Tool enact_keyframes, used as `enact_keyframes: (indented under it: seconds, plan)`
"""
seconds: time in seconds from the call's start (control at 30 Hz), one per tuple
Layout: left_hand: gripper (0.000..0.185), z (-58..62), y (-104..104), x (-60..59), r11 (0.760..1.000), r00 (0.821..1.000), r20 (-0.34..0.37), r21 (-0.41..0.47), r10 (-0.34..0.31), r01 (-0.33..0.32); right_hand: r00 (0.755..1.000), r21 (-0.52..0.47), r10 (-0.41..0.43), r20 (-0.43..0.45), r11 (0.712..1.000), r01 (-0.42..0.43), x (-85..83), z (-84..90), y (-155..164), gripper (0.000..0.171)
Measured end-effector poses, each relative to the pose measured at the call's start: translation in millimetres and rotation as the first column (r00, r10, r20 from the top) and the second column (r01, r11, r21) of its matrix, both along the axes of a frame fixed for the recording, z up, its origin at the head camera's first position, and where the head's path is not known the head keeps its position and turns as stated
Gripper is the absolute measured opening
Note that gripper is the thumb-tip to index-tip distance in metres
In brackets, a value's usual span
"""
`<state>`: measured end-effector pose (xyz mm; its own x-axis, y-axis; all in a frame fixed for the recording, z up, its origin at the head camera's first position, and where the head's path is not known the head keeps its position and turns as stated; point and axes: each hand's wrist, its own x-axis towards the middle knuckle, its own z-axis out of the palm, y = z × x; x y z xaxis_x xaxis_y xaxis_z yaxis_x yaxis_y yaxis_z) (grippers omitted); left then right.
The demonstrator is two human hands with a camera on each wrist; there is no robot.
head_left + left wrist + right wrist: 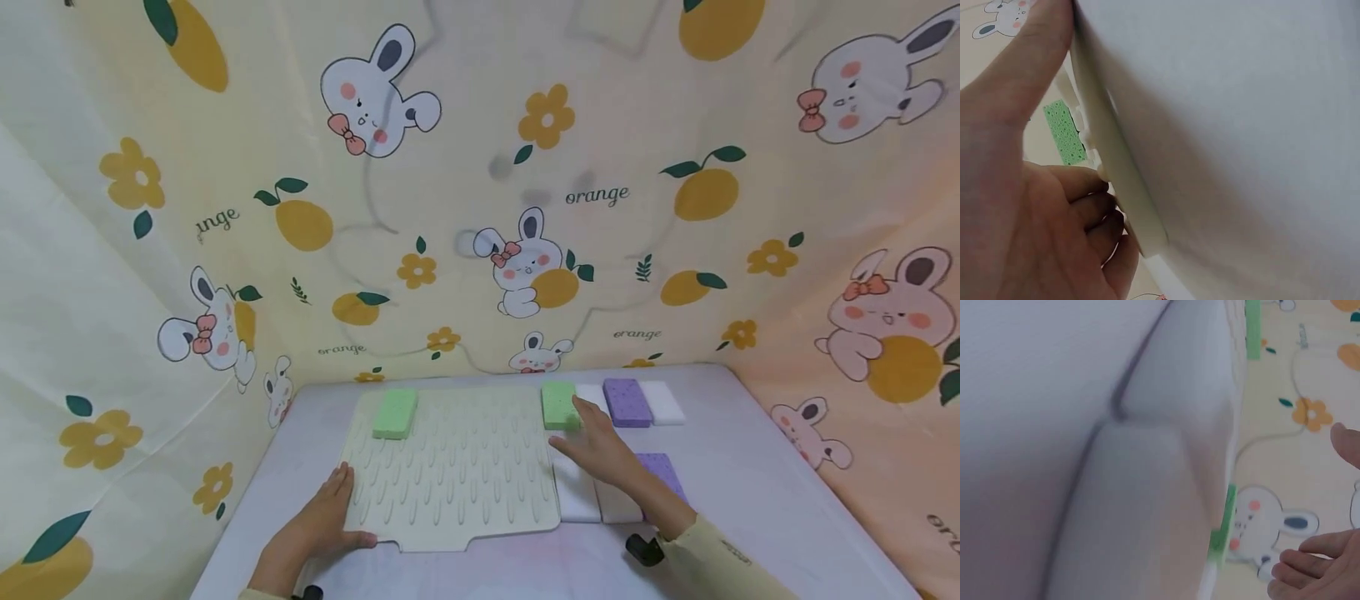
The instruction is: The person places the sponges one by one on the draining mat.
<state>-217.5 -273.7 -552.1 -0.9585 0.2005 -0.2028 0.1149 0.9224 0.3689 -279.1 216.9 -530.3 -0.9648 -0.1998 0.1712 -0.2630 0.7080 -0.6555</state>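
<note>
One ridged mat (457, 467), left hand (324, 514) at its edge, right hand (600, 442) by a green sponge (557, 406)

Flat on the tabletop (765, 500), in a pale cream colour: the mat, with rows of raised ridges. At its near left corner, the left hand, thumb apart from the fingers, fingertips touching the left edge, thumb at the near edge; relaxed, without a sponge in its hold. On the mat's far left corner, a second green sponge (394, 414).

Just beside the mat's far right corner, the first green sponge, partly behind the right hand's fingertips in the head view. Thumb and fingers well apart on that right hand, with nothing in its hold; apart from the blocks in the right wrist view.

Rightward in the far row: a white block (592, 391), a purple sponge (627, 402) and another white block (664, 403). In the near row, from the mat's right edge: a white block, a pale block (614, 505) partly under the forearm, and a purple sponge, also partly covered. Behind everything, a printed cloth (465, 92) with rabbits and oranges.
</note>
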Motion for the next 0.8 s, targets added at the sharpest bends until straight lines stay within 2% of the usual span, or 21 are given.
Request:
enact_keyframes:
  seconds: [0.07, 0.3, 0.57, 0.8]
  plan:
    - [0.140, 0.3, -0.7, 1.6, 1.000, 1.000, -0.007, 0.010, -0.004, 0.004, 1.000, 0.006, -0.005, -0.009, 1.000, 0.005, 6.3, -0.1, 10.1, 0.101]
    - [0.139, -3.8, -5.2, 1.8, 1.000, 0.999, -0.028, 0.025, -0.015, 0.016, 0.996, 0.009, -0.055, 0.071, 0.998, 0.055, 26.0, 3.4, 42.3, 0.103]
    - [0.141, -6.8, -7.2, -1.6, 0.998, 0.999, -0.033, 0.043, -0.037, 0.038, 0.996, 0.041, -0.064, 0.058, 0.997, 0.061, 35.2, -6.5, 75.5, 0.102]
    - [0.140, -7.0, -7.1, -3.1, 0.998, 0.999, -0.034, 0.042, -0.035, 0.036, 0.998, 0.045, -0.060, 0.036, 0.997, 0.059, 46.7, -6.5, 90.0, 0.099]
